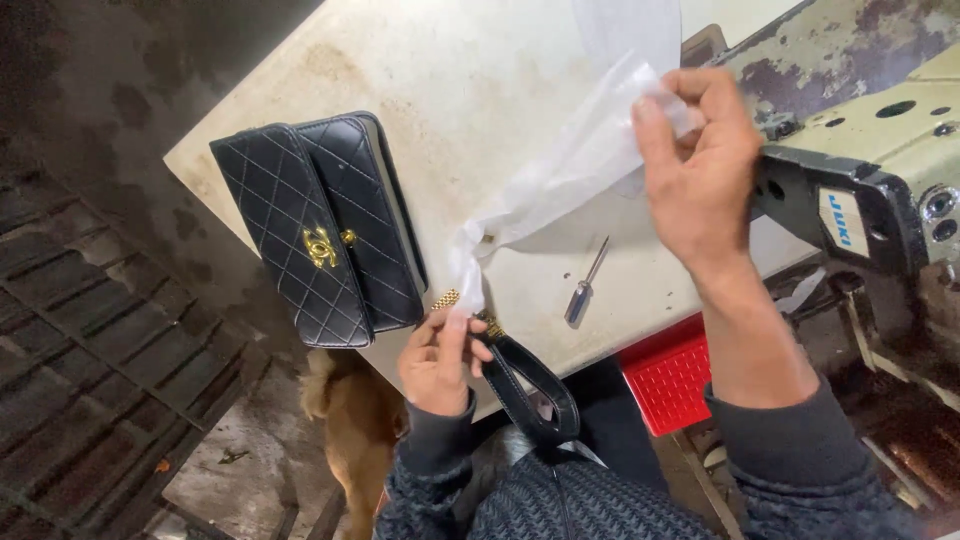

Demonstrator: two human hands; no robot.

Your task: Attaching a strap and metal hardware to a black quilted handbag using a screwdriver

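A black quilted handbag (318, 228) with a gold clasp lies on the worn white table (450, 90), at its left side. My left hand (437, 358) pinches the gold chain end of the black bag strap (530, 390), which loops down off the table's front edge. It also pinches the lower end of a thin white wrapping sheet (560, 170). My right hand (695, 170) is raised above the table and grips the sheet's upper end, pulling it taut between both hands.
A small screwdriver (583, 287) lies on the table below the sheet. An industrial sewing machine (860, 130) stands at the right. A red textured pad (668, 378) sits under the table edge. A brown furry animal (355, 420) is on the floor below.
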